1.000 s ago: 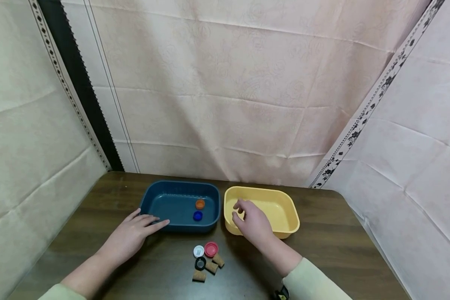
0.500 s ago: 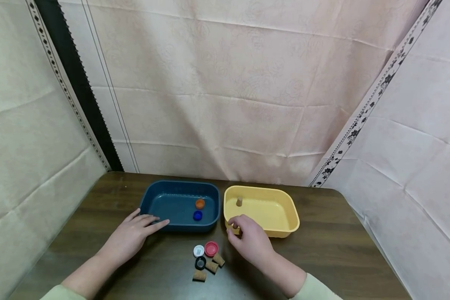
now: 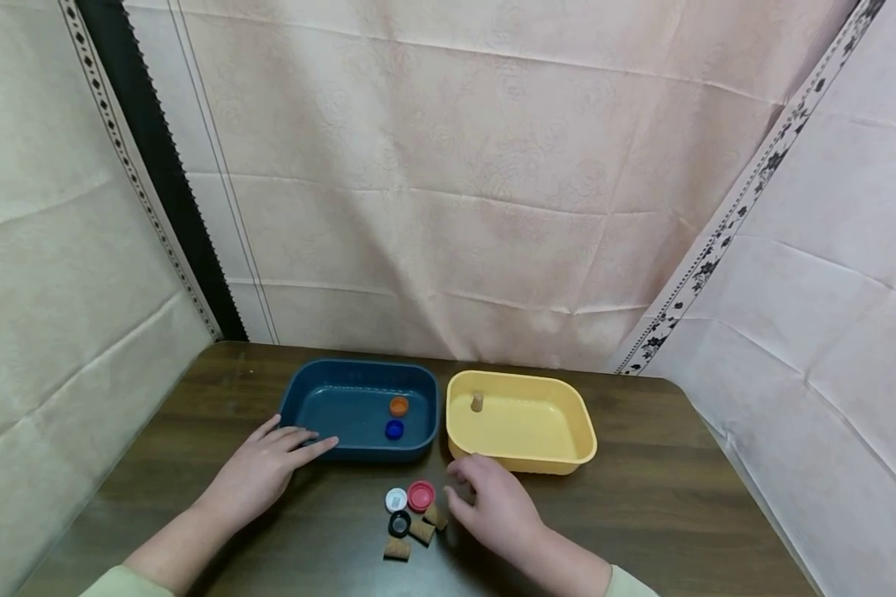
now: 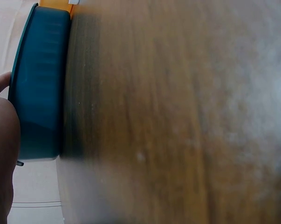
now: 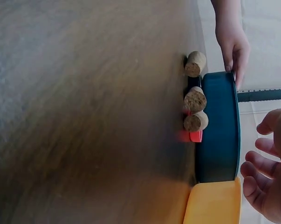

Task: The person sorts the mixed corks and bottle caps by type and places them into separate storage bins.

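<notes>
My left hand (image 3: 257, 471) rests on the near left rim of the blue tray (image 3: 336, 453), fingers fairly straight. In the tray lie an orange bottle cap (image 3: 399, 406) and a dark blue cap (image 3: 394, 429). My right hand (image 3: 496, 507) hovers in front of the yellow tray (image 3: 567, 460), fingers loosely bent and apart, holding nothing. Just left of it on the table are a red cap (image 3: 421, 496), a white cap (image 3: 396, 500), a black ring-like cap (image 3: 399, 523) and cork pieces (image 3: 421, 531). A single cork (image 3: 477, 402) stands in the yellow tray.
Both trays sit side by side toward the back of the wooden table (image 3: 642, 489). Pale cloth (image 3: 448, 166) hangs behind the table and along both sides.
My right hand has drawn back from over the yellow tray toward the near caps and corks. The cork in that tray has come into view. My left hand has stayed put.
</notes>
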`<state>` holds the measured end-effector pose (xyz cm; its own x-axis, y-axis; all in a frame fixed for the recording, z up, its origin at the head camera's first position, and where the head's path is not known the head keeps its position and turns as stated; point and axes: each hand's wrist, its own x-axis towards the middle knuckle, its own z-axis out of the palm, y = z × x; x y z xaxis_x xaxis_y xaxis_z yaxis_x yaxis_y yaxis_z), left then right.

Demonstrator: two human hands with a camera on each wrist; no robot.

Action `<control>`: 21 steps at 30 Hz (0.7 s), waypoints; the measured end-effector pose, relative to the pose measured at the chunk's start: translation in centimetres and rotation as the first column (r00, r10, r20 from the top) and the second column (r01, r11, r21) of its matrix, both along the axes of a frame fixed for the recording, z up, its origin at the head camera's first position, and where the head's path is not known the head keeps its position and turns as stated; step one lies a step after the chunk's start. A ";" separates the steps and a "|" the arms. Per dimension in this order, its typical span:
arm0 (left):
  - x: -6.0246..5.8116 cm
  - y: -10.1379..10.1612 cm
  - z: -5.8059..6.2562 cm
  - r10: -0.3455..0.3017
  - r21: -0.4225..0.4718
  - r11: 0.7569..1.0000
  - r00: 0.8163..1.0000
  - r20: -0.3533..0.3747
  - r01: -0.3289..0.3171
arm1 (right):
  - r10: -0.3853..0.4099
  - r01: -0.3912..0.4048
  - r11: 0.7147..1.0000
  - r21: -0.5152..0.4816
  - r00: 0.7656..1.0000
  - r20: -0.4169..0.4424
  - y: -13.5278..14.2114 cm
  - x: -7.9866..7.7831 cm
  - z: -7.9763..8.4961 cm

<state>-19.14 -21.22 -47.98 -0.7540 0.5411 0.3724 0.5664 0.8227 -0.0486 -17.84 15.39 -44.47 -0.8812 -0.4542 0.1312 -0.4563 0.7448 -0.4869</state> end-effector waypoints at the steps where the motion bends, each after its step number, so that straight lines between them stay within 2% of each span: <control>1: 0.0 0.0 0.0 -0.001 0.001 1.000 1.000 -0.001 0.001 | 0.011 -0.011 1.000 0.006 1.000 0.000 0.0 0.1 -0.1; 4: 0.0 0.0 0.0 -0.005 0.005 1.000 1.000 -0.008 0.005 | 0.045 -0.045 0.999 0.026 0.999 0.003 -0.1 0.2 -0.5; 12: 0.0 0.2 0.1 0.006 -0.001 1.000 1.000 -0.003 -0.006 | 0.123 -0.130 0.986 0.108 0.990 0.073 -0.3 0.1 -1.5; 21: 0.1 0.1 0.1 0.016 -0.006 1.000 1.000 0.008 -0.016 | 0.218 -0.226 0.956 0.188 0.974 0.065 -0.3 -0.1 -2.0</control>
